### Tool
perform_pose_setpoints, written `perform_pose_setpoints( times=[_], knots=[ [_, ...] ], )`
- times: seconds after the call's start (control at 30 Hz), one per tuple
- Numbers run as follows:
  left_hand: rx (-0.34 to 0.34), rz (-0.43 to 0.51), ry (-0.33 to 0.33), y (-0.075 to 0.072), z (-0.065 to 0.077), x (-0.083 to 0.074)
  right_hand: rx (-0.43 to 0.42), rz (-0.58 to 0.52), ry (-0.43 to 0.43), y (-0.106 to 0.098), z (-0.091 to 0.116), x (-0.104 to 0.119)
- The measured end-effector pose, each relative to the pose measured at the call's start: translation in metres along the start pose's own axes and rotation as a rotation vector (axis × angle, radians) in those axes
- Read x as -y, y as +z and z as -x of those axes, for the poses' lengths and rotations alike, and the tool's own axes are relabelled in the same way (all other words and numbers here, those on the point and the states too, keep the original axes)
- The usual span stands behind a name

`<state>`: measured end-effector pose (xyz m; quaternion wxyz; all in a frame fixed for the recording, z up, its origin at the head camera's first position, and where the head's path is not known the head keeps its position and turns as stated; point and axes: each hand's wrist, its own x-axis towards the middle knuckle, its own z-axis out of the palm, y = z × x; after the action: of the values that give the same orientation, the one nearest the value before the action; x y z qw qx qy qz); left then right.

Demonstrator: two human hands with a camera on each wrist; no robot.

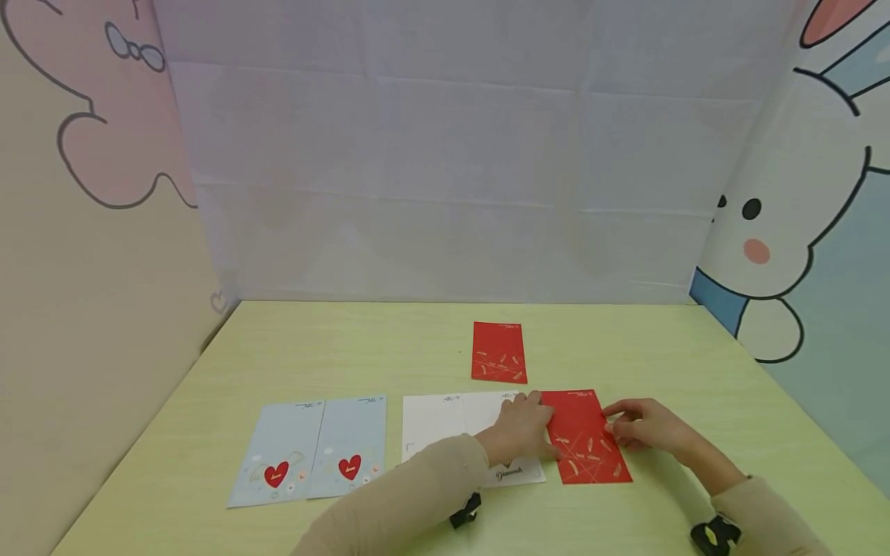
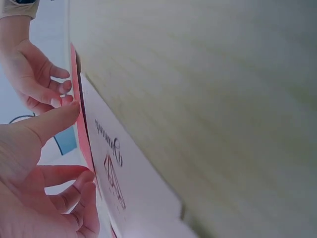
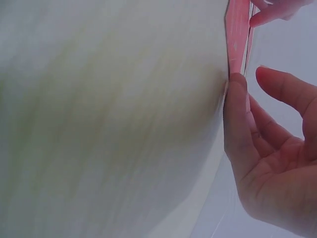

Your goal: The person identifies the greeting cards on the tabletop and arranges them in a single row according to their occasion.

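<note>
A red card point(image 1: 584, 444) with pale gold line drawings lies flat on the table, between the two hands. My left hand point(image 1: 520, 428) reaches over the white card point(image 1: 481, 417) beside it. Its thumb and fingertips touch the red card's left edge, spread apart. At the opposite edge is my right hand point(image 1: 648, 426), fingertips against the card's right side. In the right wrist view the thumb point(image 3: 280, 87) stands away from the red card point(image 3: 237, 39). The word "Diamonds" shows on the white card point(image 2: 114, 163) in the left wrist view. My left hand and forearm partly cover the white cards.
Another red card point(image 1: 498, 353) lies farther back on the pale wooden table point(image 1: 348, 340). To the left, two light blue cards point(image 1: 283, 440) with red hearts sit side by side. A second white card point(image 1: 433, 421) adjoins the first. A white sheet point(image 1: 452, 154) hangs behind the table.
</note>
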<state>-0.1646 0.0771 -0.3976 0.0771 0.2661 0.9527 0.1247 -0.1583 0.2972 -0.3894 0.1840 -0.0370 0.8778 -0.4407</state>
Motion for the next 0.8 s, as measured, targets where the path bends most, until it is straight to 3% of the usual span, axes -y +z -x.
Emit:
perform_pose_setpoints(
  times=[0.17,0.4,0.63,0.8],
  knots=[
    [-0.040,0.047,-0.001,-0.008,0.003,0.013,-0.020,-0.003,-0.013,-0.005,0.002,0.003],
    [-0.134,0.241,0.004,-0.036,0.007,0.055,-0.057,-0.079,-0.020,-0.018,0.005,0.013],
    [-0.173,0.543,-0.092,-0.055,0.007,0.094,-0.120,-0.149,-0.096,-0.026,-0.003,0.023],
    [-0.195,0.638,-0.165,-0.057,0.004,0.112,-0.203,-0.220,-0.128,-0.026,-0.016,0.029]
  ],
)
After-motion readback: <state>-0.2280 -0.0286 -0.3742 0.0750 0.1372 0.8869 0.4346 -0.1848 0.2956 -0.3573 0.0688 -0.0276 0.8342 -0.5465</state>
